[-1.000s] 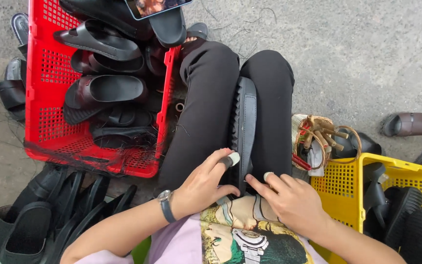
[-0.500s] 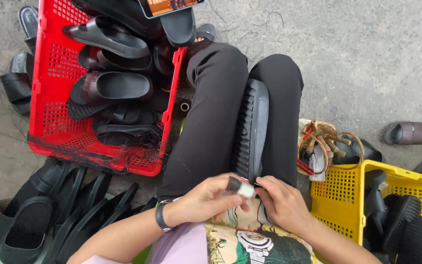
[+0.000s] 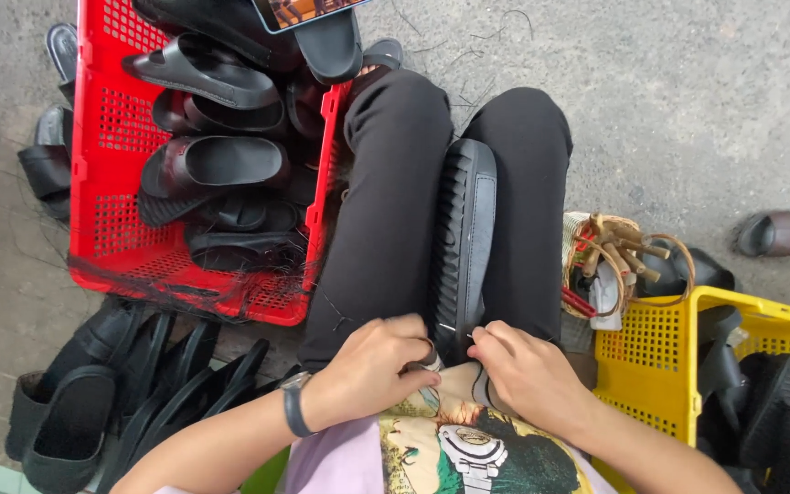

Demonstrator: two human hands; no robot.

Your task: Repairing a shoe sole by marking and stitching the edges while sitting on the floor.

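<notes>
A black ridged rubber slide sandal [image 3: 464, 240] stands wedged between the knees. The left hand [image 3: 369, 368] curls around a small tool I can't identify; the right hand [image 3: 518, 370] pinches the sandal's near edge, so a loose pinch could let it slip.

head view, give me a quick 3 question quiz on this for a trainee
1. True or false: the black slipper sole lies between the person's knees, ribbed side showing.
2. Which crate stands on the person's left? A) red crate B) yellow crate C) a blue crate
3. Fill in: the left hand and right hand meet at the sole's ____ end, near or far from the body.

Key
1. True.
2. A; it holds black slippers.
3. Near; the left hand also grips a small metallic thing, too hidden to identify.
</notes>
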